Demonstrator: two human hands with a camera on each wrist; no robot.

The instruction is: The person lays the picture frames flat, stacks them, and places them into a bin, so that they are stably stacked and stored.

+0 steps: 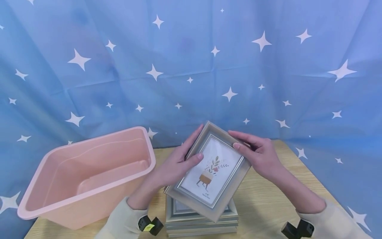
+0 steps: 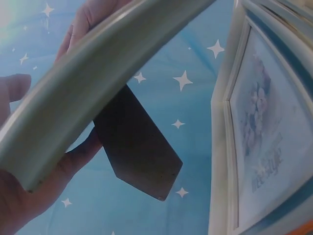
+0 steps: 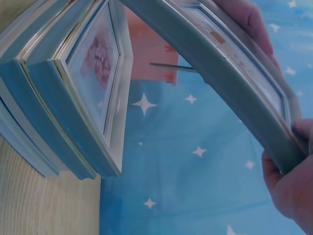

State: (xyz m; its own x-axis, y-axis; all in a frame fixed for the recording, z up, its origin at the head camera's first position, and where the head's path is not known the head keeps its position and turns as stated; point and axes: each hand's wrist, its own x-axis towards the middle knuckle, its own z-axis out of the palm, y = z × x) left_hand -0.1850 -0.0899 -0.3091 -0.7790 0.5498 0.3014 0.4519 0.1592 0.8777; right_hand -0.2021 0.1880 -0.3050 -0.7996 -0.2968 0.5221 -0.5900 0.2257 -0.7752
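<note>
Both hands hold a silver-grey picture frame, tilted above a stack of similar frames. Its front, with a plant-pot print, faces up toward the head camera. My left hand grips the left edge, thumb over the front and fingers along the side. At the upper right edge, my right hand pinches the frame between thumb and fingers. In the left wrist view a dark stand leg sticks out from the frame's back. The top frame of the stack bears a floral print in the right wrist view.
A pink plastic tub stands to the left on the wooden table; no contents show in the visible part of its inside. Behind the table hangs a blue curtain with white stars. The table's right edge runs beside the right forearm.
</note>
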